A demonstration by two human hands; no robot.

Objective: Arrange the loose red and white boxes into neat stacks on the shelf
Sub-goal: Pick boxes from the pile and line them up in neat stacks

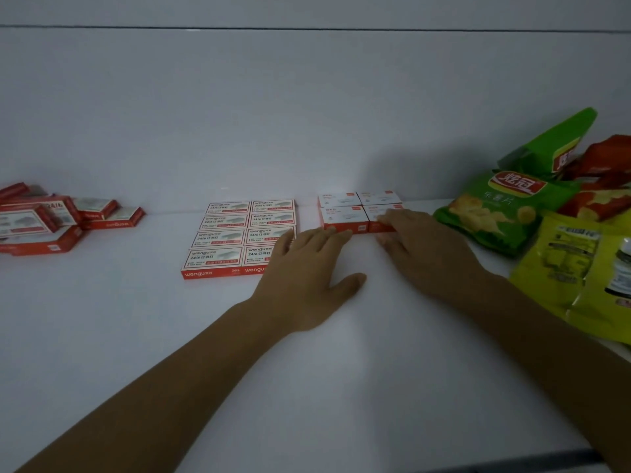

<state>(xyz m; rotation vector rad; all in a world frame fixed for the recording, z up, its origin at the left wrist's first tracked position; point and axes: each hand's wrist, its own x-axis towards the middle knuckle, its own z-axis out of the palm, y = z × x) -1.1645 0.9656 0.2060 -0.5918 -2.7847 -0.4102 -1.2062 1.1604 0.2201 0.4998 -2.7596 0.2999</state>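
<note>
A neat two-column block of red and white staple boxes (239, 230) lies mid-shelf. To its right sits a small square group of whiter boxes (345, 208). My left hand (307, 264) lies flat, fingers straight, its fingertips at the front edge of that small group and its palm over the corner of the big block. My right hand (420, 244) reaches in with straight fingers touching the group's front right box. A loose, untidy pile of the same red and white boxes (44, 216) lies at the far left.
Green crisp bags (502, 206), red packets (604, 175) and yellow packets (566, 268) crowd the right end of the white shelf (136, 319). The white back wall rises right behind the boxes. The shelf's front edge shows at bottom right.
</note>
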